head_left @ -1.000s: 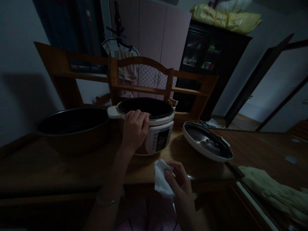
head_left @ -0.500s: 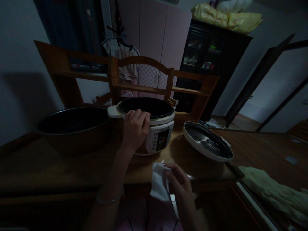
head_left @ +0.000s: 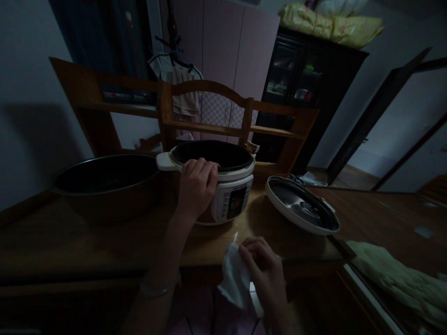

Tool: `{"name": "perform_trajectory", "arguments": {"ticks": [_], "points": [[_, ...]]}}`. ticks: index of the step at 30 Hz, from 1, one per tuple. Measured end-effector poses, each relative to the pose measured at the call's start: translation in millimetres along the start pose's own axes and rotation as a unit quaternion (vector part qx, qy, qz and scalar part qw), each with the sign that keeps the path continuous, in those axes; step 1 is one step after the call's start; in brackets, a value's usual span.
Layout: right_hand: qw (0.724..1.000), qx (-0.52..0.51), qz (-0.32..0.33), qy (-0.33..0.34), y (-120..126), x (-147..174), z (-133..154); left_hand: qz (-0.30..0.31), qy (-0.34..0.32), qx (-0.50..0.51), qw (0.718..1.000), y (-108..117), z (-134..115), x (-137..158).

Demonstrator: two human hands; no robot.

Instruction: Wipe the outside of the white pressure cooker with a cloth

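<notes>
From where I stand, the wooden table [head_left: 129,242] takes up most of the space in front of the person, with a wide, dark pot [head_left: 111,202] at its left end and a white cooker [head_left: 225,204] just beside it, uncovered, its control panel [head_left: 237,203] facing forward. Right of the cooker, and apart from it, the lid [head_left: 296,202] lies with its inner side up. The step in hand looks, to my eye, like steadying the cooker while a cloth is sorted out in the other hand; a next move there would call for a firm hold at the rim and a fuller, flatter grasp of the cloth. The left forearm [head_left: 179,237] slants up and away from the body, and the left hand [head_left: 196,186] is bent over the cooker's front rim, knuckles up, fingers curled inward and thumb to the right; the fingertips are hidden from me. The right hand [head_left: 263,263] sits lower and nearer the body, by the table's front edge, fingers drawn in, thumb and forefinger pinching the white cloth [head_left: 234,277], possibly a tissue, near its top so the rest droops. Whether it touches the table I cannot tell. Smallest of all, a thin bracelet [head_left: 157,292] rings the left forearm.
</notes>
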State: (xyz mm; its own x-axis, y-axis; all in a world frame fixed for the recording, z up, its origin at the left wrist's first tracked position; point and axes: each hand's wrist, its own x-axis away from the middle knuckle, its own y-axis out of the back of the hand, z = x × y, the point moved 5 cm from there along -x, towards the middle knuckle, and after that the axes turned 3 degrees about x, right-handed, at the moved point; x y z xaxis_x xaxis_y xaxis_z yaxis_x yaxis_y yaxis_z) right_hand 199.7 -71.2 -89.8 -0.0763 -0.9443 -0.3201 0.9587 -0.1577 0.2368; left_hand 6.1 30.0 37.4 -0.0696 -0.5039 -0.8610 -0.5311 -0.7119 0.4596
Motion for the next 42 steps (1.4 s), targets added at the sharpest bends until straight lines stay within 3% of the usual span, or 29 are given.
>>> {"name": "perform_trajectory", "arguments": {"ticks": [3, 9, 15, 21, 29, 33, 38, 42], "points": [[1.000, -0.003, 0.003, -0.007, 1.1, 1.3, 1.6, 0.001, 0.001, 0.001, 1.000, 0.4, -0.2, -0.3], [0.996, -0.047, -0.003, 0.070, 2.6, 3.4, 8.1, 0.003, 0.000, -0.009, 1.000, 0.4, -0.3, -0.1], [0.990, -0.001, -0.076, 0.122, 14.1, 12.1, 12.1, -0.001, 0.000, -0.009, 1.000, -0.5, 0.3, 0.0], [0.986, -0.006, -0.052, 0.158, 18.1, 12.9, 15.8, -0.002, 0.001, -0.007, 1.000, -1.0, 0.5, 0.4], [0.985, 0.051, -0.114, 0.117, 23.0, 15.9, 3.1, -0.003, -0.001, -0.011, 1.000, -1.6, 0.8, 0.6], [0.981, 0.056, -0.105, 0.156, 23.3, 14.1, 14.0, -0.005, -0.001, -0.009, 1.000, -1.1, 0.4, 0.2], [0.979, 0.055, -0.035, 0.194, 18.9, 12.0, 23.5, -0.003, 0.002, -0.015, 1.000, -0.8, -0.3, 0.0], [0.971, 0.083, -0.045, 0.221, 17.5, 15.6, 22.0, -0.004, -0.002, -0.010, 1.000, -0.6, -0.5, 0.3]]}}
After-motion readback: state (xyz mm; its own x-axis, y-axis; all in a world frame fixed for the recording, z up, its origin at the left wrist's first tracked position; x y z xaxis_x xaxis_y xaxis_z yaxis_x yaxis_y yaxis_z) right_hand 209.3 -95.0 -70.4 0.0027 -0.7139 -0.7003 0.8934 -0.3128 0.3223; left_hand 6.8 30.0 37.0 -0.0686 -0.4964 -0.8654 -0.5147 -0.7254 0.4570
